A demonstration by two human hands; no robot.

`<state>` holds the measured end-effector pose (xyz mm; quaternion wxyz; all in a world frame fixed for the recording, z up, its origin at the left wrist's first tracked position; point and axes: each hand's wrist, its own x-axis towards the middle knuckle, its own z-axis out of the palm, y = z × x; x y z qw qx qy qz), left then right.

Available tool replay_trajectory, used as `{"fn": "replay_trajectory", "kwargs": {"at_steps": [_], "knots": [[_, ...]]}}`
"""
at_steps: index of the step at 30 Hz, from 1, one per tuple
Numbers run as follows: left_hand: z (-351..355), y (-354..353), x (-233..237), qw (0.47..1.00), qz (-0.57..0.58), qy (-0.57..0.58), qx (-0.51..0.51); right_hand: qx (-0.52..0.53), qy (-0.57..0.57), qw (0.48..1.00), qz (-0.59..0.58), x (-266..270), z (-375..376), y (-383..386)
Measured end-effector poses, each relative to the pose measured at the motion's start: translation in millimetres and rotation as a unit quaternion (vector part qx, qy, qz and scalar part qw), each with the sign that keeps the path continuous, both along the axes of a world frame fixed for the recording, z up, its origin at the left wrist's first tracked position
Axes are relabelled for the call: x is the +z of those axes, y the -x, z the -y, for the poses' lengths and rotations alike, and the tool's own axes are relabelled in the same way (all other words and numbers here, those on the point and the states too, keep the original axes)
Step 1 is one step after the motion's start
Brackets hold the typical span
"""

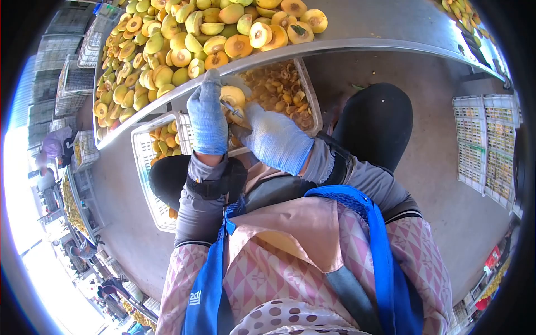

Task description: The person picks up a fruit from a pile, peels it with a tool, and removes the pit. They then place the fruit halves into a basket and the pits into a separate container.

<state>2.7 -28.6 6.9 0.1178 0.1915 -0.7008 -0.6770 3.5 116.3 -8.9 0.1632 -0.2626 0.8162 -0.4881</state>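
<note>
My left hand [209,118], in a blue-grey glove, is closed on a halved yellow fruit [233,97] at its right side. My right hand [278,137], gloved the same way, is closed round a small metal tool [232,109], whose tip lies against the cut face of the fruit. Both hands are close together in front of the metal table edge. Beneath and behind them stands a crate [307,89] of brownish fruit scraps. Many halved fruits [167,53] are heaped on the table just beyond.
A white crate [146,184] with fruit halves stands by my left knee. White crates [484,148] are stacked at the right, more [71,84] at the far left. The metal table rim [357,44] crosses in front. People [54,144] are at the far left.
</note>
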Motion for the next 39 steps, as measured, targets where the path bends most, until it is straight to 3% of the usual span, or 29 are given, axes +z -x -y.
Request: {"fn": "replay_trajectory", "kwargs": {"at_steps": [3,6,9,12,18,20,24,27,30,33,36,39], "knots": [[-3,3,1,0.994,0.040,-0.097,0.005,0.041,-0.073,0.994,-0.065,-6,-8,5],[0,6,-8,0.997,0.014,-0.073,0.002,0.051,-0.119,0.988,-0.084,-3,-10,7],[-2,1,-5,0.997,-0.002,0.080,0.009,0.022,-0.001,0.998,-0.062,-17,-5,1],[-8,-1,-10,0.992,-0.043,0.103,0.052,0.011,0.099,0.995,0.027,-16,-1,1],[-12,-2,-15,0.985,-0.107,0.095,0.098,0.041,0.257,0.965,0.033,-13,5,6],[-4,2,-10,0.994,-0.057,0.088,0.032,0.015,0.140,0.990,0.005,-11,2,3],[2,5,-19,0.995,0.013,-0.097,0.004,0.026,-0.009,0.997,-0.070,-18,-6,3],[17,3,-31,0.996,-0.039,0.026,-0.075,0.073,-0.113,0.988,-0.075,-7,-11,6],[13,3,-24,0.998,-0.031,0.015,-0.047,0.043,-0.043,0.994,-0.089,-16,-8,4],[0,3,-15,0.996,-0.060,0.058,0.019,-0.005,0.076,0.997,-0.031,-15,1,-1],[-14,2,-10,0.990,-0.114,0.026,0.076,0.018,0.172,0.985,0.018,-16,2,1],[-15,1,-12,0.984,-0.136,0.058,0.094,0.043,0.193,0.979,0.042,-10,2,6]]}}
